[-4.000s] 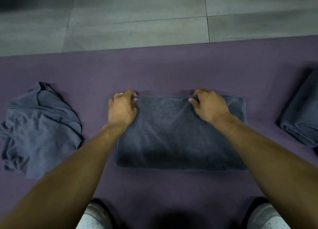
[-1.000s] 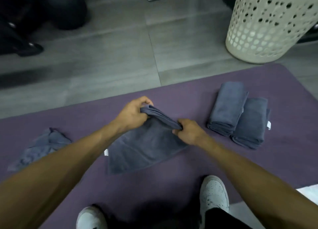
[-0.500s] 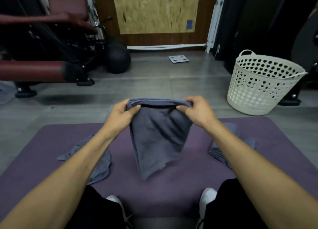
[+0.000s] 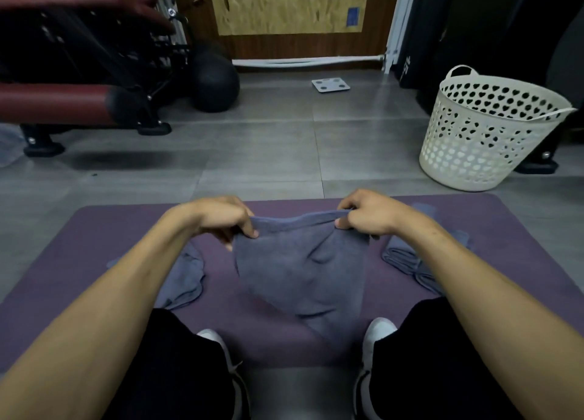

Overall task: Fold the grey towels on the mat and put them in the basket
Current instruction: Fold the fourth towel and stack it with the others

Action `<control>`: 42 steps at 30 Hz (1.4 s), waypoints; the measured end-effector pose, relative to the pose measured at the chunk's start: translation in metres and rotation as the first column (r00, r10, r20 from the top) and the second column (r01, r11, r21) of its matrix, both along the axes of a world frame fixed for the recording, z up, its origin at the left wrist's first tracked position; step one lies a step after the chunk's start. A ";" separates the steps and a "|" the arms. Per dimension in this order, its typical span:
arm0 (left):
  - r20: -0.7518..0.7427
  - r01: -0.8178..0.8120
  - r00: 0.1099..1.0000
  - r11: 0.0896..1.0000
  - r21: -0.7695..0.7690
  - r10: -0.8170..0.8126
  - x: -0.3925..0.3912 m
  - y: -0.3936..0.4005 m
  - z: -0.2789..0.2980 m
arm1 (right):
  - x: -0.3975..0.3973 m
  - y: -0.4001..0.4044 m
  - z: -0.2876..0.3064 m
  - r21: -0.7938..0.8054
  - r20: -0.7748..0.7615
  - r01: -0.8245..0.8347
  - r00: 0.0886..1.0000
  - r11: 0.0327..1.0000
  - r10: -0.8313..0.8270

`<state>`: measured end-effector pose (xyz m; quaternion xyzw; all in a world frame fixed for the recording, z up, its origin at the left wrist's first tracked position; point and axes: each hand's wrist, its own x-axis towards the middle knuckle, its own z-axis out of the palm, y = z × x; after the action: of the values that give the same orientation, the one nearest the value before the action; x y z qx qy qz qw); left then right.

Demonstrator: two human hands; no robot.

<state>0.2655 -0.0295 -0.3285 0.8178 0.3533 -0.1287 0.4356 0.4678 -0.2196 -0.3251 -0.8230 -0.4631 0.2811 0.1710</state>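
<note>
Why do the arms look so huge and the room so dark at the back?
Head view: the wide lens stretches whatever is close, so the forearms swell toward the bottom corners while the left hand and right hand gripping the towel look small. Light is dim; the far right corner behind the basket is nearly black. The frame is sharp, with soft shadows under the bench.

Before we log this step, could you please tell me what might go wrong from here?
The grey towel hangs from pinches at its top edge only, left hand and right hand; its fold could fall open. The basket stands off the mat, so carrying risks further unfolding.
</note>
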 end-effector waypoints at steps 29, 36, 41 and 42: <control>0.288 -0.270 0.945 0.873 0.405 0.158 0.013 -0.029 -0.182 | -0.011 -0.007 -0.184 0.105 0.168 0.308 0.932 0.946 -0.322; 0.161 -0.248 0.965 0.916 0.317 0.206 -0.067 -0.112 -0.254 | -0.058 -0.081 -0.238 -0.173 0.211 0.162 0.969 0.972 -0.125; 0.240 -0.370 0.919 0.897 0.243 0.314 -0.050 -0.100 -0.252 | -0.045 -0.067 -0.233 -0.120 0.075 0.240 0.970 0.963 -0.232; 0.276 -0.406 0.897 0.891 0.203 0.346 -0.038 -0.090 -0.252 | -0.038 -0.059 -0.233 -0.113 0.041 0.285 0.958 0.952 -0.282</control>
<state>0.2277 -0.1196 -0.5805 0.7919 0.4659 0.1018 0.3814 0.4301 -0.2788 -0.5579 -0.8930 -0.3248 0.2703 0.1551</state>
